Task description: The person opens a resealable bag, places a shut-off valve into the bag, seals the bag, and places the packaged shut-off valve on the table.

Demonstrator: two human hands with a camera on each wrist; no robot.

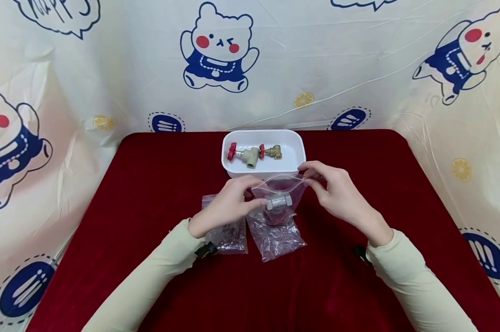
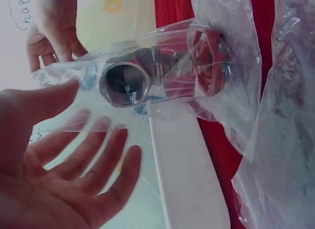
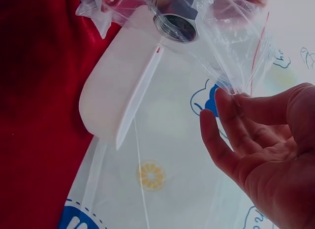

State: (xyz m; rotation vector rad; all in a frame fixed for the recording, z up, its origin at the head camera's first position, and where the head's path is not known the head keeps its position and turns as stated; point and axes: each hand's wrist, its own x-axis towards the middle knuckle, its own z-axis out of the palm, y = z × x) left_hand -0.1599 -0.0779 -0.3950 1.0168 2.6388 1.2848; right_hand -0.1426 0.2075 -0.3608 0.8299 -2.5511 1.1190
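A clear zip bag (image 1: 296,190) with a parted mouth is held up between both hands, close to the front of the white tray. Inside it sits a silver metal valve (image 1: 279,202), whose round threaded opening and red handwheel (image 2: 209,61) show through the plastic in the left wrist view. My right hand (image 1: 337,191) pinches the bag's upper right corner between thumb and fingertips. At the bag's left side, my left hand (image 1: 229,200) holds the plastic between its thumb and loosely bent fingers, the thumb tip overlapping the valve in the head view.
The white tray (image 1: 293,161) holds a grey valve (image 1: 252,157) and a brass valve (image 1: 275,151), both with red handwheels. Two crumpled clear bags, a left one (image 1: 232,242) and a right one (image 1: 278,242), lie on the red cloth (image 1: 150,184). Behind hangs a printed curtain (image 1: 283,55).
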